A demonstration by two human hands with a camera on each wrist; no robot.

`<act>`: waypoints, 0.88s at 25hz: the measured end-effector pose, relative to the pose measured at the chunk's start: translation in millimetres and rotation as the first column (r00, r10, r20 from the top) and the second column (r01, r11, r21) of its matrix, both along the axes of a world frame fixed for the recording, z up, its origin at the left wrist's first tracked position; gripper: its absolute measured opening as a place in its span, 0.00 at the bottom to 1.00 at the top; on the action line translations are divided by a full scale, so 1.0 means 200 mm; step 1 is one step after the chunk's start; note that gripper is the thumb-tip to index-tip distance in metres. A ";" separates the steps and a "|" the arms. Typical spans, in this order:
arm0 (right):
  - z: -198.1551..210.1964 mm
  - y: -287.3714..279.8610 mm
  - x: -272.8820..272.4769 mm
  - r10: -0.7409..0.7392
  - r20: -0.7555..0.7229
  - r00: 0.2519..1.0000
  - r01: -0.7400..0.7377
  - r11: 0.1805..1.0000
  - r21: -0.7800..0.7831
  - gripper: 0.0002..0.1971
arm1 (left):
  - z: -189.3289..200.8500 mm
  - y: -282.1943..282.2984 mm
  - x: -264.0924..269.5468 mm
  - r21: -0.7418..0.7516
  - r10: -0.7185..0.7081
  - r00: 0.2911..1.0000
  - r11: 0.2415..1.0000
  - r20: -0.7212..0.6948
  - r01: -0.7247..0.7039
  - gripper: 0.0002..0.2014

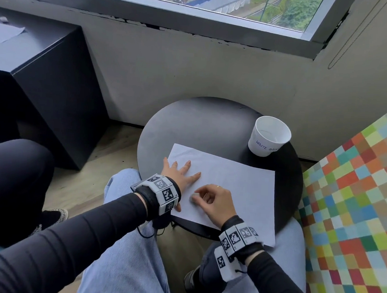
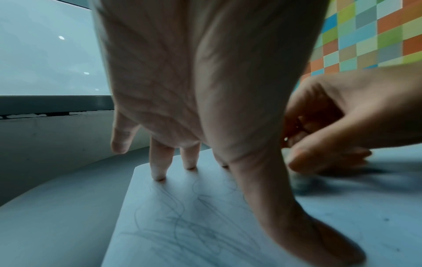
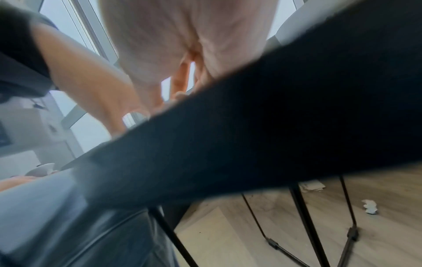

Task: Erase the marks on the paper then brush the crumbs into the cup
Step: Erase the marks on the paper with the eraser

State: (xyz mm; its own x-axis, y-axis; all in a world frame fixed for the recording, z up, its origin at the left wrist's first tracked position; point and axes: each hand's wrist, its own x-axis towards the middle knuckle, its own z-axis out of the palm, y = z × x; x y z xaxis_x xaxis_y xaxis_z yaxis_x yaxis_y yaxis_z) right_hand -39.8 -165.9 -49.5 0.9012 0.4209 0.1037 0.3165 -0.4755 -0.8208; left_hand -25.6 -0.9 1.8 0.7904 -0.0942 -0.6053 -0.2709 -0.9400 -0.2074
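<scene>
A white sheet of paper (image 1: 235,186) lies on a small round black table (image 1: 203,124). Faint pencil scribbles (image 2: 194,225) show on it in the left wrist view. My left hand (image 1: 179,171) lies flat with spread fingers on the sheet's left part, thumb pressing down (image 2: 308,225). My right hand (image 1: 211,199) pinches a small grey eraser (image 1: 194,197) against the paper just right of the left hand; the eraser (image 2: 301,182) looks blurred. A white paper cup (image 1: 269,135), hand-lettered, stands upright beyond the sheet at the table's right rear.
A black cabinet (image 1: 45,85) stands left of the table, a wall and window sill behind. A checkered multicolour seat (image 1: 353,203) rises at the right. My knees in jeans (image 1: 123,255) sit under the near edge. Table legs (image 3: 303,216) and paper scraps (image 3: 370,206) show on the wooden floor.
</scene>
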 end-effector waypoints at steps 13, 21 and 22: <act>0.01 0.00 -0.05 0.160 -0.111 0.981 -0.159 0.987 0.025 0.05 | -0.01 0.04 0.01 -0.031 -0.021 1.000 0.999 0.015 0.021 0.64; -0.03 0.02 -0.07 -0.046 -0.049 0.998 0.049 0.995 0.082 0.05 | -0.01 0.08 0.00 -0.026 -0.074 0.997 0.997 0.000 0.074 0.64; -0.02 0.02 -0.07 0.018 -0.059 0.998 -0.014 0.998 0.069 0.04 | -0.01 0.08 -0.01 -0.014 -0.077 0.997 0.997 0.000 0.077 0.64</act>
State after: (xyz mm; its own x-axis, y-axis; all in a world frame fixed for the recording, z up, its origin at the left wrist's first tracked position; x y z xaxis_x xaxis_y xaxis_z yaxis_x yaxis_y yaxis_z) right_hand -52.9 -161.3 -53.9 0.8999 0.4288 0.0793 0.2733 -0.4129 -0.8688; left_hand -26.8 14.3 0.7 0.7799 -0.1635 -0.6042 -0.3432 -0.9190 -0.1943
